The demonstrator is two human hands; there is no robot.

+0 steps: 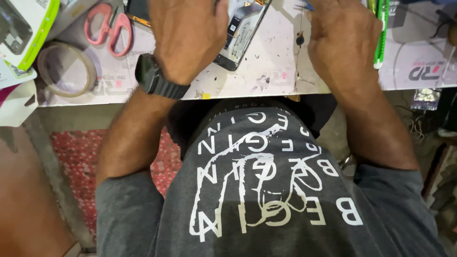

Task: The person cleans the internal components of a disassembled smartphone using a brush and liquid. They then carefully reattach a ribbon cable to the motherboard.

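An opened phone [240, 32], its inner parts showing, lies tilted on a stained white worktop [266, 71]. My left hand [188, 33], with a black watch [153, 76] on the wrist, rests on the phone's left side and covers much of it. My right hand [340, 38] is to the right of the phone, fingers curled, with a thin blue-tipped tool [307, 5] poking out at its top; the grip itself is hidden. A small dark round part [300, 40] lies between the two hands.
Pink-handled scissors [108, 27] and a roll of clear tape [66, 69] lie at the left, beside a green-and-white box [26, 28]. A green-and-white pen-like tool [380, 33] lies at the right. Below the worktop edge are my grey printed shirt [266, 190] and a red patterned mat [76, 157].
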